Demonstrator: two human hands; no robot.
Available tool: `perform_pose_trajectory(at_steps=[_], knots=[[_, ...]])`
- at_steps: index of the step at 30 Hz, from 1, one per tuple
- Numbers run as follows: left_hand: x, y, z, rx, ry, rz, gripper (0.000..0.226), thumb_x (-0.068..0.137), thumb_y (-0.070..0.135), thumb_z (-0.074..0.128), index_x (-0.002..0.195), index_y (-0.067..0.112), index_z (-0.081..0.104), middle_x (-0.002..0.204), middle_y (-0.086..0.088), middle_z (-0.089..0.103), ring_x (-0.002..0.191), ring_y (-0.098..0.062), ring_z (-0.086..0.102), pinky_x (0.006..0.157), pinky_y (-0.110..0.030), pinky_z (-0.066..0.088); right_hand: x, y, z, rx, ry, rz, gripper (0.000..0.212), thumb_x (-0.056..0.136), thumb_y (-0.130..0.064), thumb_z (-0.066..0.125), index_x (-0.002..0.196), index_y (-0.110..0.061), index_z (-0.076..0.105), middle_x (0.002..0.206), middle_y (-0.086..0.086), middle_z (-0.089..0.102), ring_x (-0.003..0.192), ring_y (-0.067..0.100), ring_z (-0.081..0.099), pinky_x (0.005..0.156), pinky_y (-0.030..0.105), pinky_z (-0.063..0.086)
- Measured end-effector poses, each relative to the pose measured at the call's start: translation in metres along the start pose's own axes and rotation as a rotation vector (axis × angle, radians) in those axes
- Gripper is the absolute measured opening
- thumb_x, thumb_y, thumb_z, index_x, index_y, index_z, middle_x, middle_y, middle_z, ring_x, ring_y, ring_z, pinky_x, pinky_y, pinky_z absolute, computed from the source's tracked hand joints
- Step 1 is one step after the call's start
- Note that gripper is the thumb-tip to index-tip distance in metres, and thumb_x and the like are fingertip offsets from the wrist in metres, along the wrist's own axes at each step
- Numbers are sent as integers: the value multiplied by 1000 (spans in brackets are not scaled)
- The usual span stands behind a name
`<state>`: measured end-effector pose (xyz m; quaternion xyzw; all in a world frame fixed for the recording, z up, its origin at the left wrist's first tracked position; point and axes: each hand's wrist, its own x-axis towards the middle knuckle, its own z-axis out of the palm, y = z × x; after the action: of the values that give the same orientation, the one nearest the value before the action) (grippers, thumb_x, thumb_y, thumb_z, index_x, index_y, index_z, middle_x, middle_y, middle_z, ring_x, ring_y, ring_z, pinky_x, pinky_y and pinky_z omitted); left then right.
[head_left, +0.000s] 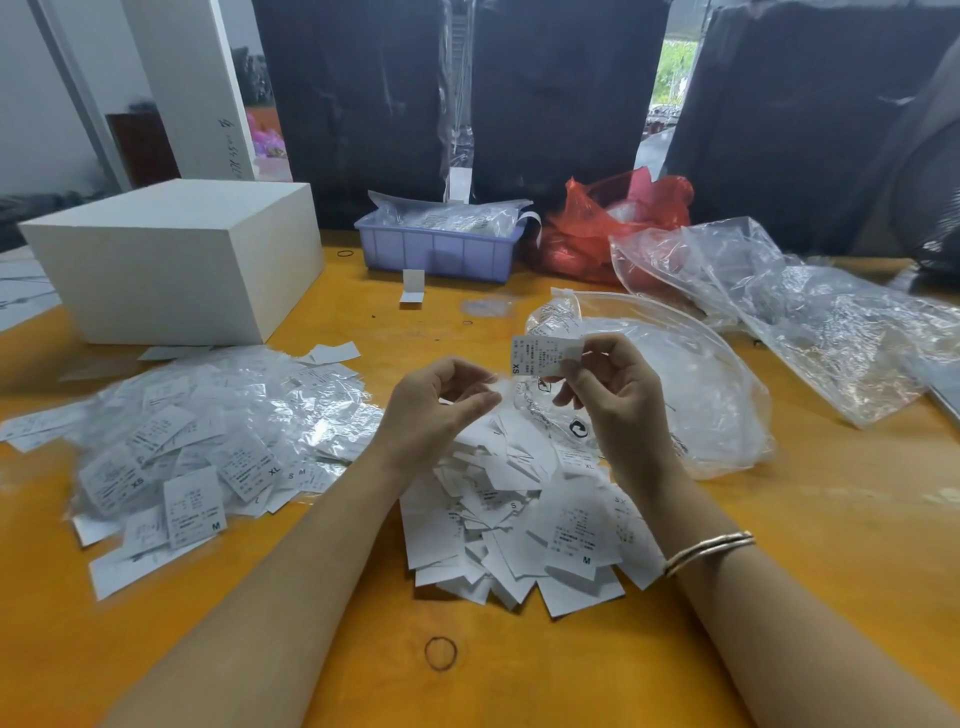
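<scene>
Plainly this is a bagging job, and the layout serves it. Far left on the counter (519, 686) stands a white box (171, 260), and in front of it spreads a heap of bagged labels (208, 441) — set aside there, I judge, so that finished pieces do not mix with loose ones. Behind, a purple tray (441, 254) holds more packets, out of easy reach.

The left hand (436, 410) hovers over the middle of the counter with its fingers curled. Its grip seems to pinch the mouth of a thin clear sleeve (506, 387), though the plastic is blurred and hard to make out. Held so, the opening faces the other hand. Under both wrists lies the pile of loose labels (519, 519), kept close so the next one is a short reach, and a rubber band (426, 653) lies nearer the body.

The right hand (613, 395) is raised just beside the left, its grip pinching a white label (540, 356) marked XS between thumb and fingertips at one end — the free end points toward the sleeve, ready to slide in. Behind this hand a big zip bag (691, 384) lies with its mouth open, probably where the loose labels came from. Further right, a red bag (597, 228) and crumpled clear plastic (831, 322) are pushed to the counter's far side, clear of the work
</scene>
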<state>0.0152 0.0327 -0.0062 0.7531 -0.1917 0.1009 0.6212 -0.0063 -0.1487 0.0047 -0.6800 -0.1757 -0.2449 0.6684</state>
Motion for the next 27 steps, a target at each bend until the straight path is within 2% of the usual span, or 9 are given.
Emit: perform_pose_trajectory(at_steps=[5, 10, 17, 22, 27], knots=[[0, -1, -1, -10, -13, 0, 19, 78, 11, 74, 86, 26, 66, 87, 5, 70, 82, 1, 64, 72, -10, 48, -2, 2, -1, -162, -67, -41, 17, 90, 0, 56, 84, -15, 51, 81, 4, 68, 60, 4, 60, 59, 19, 49], [1, -1, -2, -7, -21, -1, 18, 79, 12, 74, 87, 26, 66, 87, 4, 70, 80, 3, 63, 69, -8, 46, 0, 2, -6, -157, -14, -60, 17, 90, -1, 55, 85, -17, 52, 80, -4, 67, 57, 5, 58, 56, 21, 49], [1, -1, -2, 13, -11, 5, 18, 79, 12, 74, 87, 26, 66, 82, 5, 68, 76, 3, 62, 70, -10, 48, -2, 3, -5, -183, -81, -60, 20, 89, 2, 56, 85, -18, 52, 78, 1, 68, 60, 2, 60, 56, 16, 46], [1, -1, -3, 8, -13, 13, 16, 80, 13, 73, 86, 26, 67, 85, 8, 70, 82, 1, 65, 72, -11, 50, -3, 4, -5, -188, -133, -13, 15, 89, 7, 53, 87, -7, 52, 78, 4, 67, 61, 1, 60, 54, 19, 47], [2, -1, -2, -11, -31, 3, 13, 80, 12, 72, 85, 23, 68, 80, 10, 71, 79, -1, 66, 73, -16, 53, -3, 6, -3, -172, -227, 47, 29, 86, 15, 48, 84, -14, 53, 74, 1, 65, 61, 4, 60, 53, 20, 47]])
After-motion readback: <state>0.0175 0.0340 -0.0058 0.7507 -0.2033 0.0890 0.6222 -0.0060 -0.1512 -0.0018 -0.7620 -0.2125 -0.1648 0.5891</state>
